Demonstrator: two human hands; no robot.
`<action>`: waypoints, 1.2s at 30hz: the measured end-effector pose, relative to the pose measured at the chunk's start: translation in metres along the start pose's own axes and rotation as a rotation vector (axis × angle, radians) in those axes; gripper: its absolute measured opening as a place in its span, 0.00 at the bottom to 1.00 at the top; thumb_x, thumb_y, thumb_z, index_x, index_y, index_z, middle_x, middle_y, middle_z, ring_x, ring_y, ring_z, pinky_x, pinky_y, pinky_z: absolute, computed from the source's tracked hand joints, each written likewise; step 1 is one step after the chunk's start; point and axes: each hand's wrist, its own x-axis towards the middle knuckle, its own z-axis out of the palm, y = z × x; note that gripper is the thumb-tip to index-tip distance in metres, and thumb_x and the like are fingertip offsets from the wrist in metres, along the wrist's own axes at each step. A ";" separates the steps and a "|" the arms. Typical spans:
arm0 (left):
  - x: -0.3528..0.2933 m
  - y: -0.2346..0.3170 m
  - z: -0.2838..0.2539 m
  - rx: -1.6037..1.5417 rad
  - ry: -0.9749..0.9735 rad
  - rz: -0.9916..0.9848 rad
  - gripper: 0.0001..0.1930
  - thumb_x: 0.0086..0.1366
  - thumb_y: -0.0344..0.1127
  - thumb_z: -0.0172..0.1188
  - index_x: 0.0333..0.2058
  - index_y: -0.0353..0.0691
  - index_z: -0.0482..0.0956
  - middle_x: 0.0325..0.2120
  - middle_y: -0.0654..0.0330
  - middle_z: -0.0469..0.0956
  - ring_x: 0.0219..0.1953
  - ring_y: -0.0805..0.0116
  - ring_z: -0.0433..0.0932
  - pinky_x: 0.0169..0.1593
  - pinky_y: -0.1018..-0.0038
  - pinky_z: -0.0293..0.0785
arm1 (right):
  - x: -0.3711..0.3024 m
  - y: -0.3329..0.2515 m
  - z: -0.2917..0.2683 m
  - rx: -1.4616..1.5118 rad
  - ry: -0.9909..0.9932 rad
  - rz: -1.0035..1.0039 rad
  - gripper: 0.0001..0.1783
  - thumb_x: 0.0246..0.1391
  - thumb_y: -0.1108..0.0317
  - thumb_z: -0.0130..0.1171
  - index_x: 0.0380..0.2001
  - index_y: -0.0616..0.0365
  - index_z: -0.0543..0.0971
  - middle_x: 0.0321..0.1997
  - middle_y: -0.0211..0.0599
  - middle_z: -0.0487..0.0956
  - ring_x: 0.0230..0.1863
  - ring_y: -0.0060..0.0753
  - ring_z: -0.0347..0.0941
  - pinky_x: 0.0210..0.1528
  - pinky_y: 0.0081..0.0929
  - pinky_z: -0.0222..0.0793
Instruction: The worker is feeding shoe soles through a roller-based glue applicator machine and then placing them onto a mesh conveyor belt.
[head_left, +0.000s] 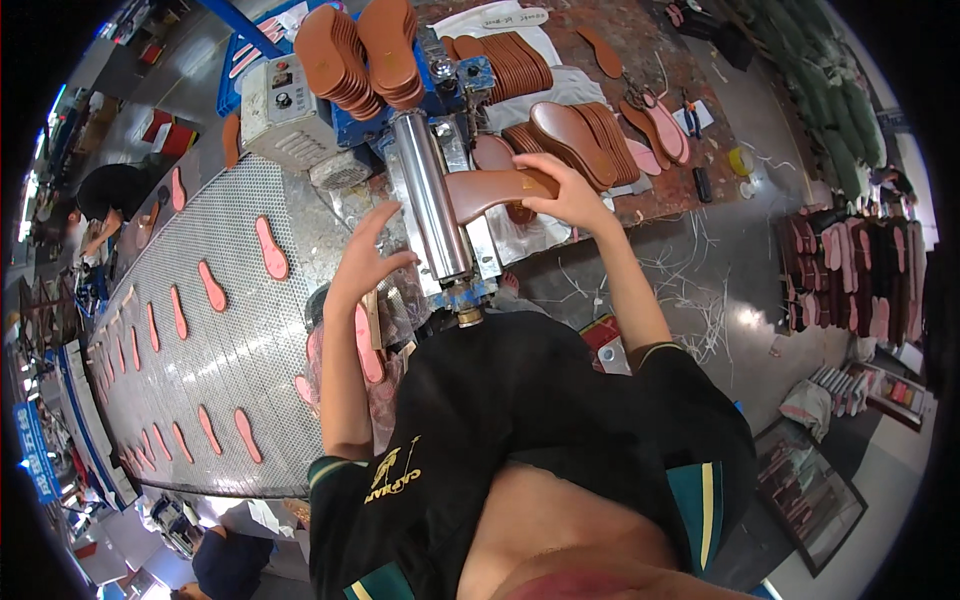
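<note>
My right hand (572, 196) grips the heel or toe end of a brown insole (488, 190), thumb and fingers on opposite edges. The insole's other end meets the shiny steel roller (431, 200) of a blue-framed machine; whether it is between rollers is hidden. On the roller's left side my left hand (362, 262) is open, thumb and fingers apart, holding nothing. Just beyond my right hand, a row of brown insoles (575, 140) leans on the bench. Two stacks of brown insoles (335, 55) sit atop the machine.
A perforated conveyor (215, 340) carrying several pink insoles (271, 248) runs along the left. A grey control box (285, 110) stands beside the machine. Pliers (691, 117) lie on the worn bench (715, 60). White strips (700, 310) litter the floor; another person (110, 195) works far left.
</note>
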 end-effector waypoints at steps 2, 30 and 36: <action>0.012 0.005 -0.001 0.105 -0.042 0.090 0.38 0.42 0.36 0.71 0.54 0.36 0.67 0.54 0.48 0.67 0.57 0.50 0.65 0.60 0.65 0.60 | -0.003 -0.004 0.020 0.649 0.325 0.008 0.29 0.47 0.70 0.62 0.54 0.58 0.68 0.54 0.40 0.70 0.57 0.36 0.65 0.57 0.30 0.61; -0.240 -0.124 0.009 -1.638 0.810 -0.179 0.24 0.63 0.34 0.52 0.57 0.37 0.60 0.52 0.53 0.67 0.50 0.59 0.71 0.52 0.61 0.69 | -0.160 0.194 0.207 0.203 -0.572 0.438 0.11 0.39 0.80 0.48 0.30 0.62 0.75 0.23 0.34 0.76 0.20 0.23 0.69 0.21 0.21 0.64; -0.331 -0.152 -0.029 -1.620 1.523 0.135 0.20 0.63 0.38 0.53 0.51 0.34 0.64 0.49 0.51 0.69 0.54 0.52 0.66 0.59 0.54 0.62 | -0.102 0.127 0.193 0.011 -0.728 0.829 0.08 0.43 0.76 0.50 0.27 0.62 0.78 0.22 0.37 0.78 0.20 0.32 0.74 0.21 0.28 0.67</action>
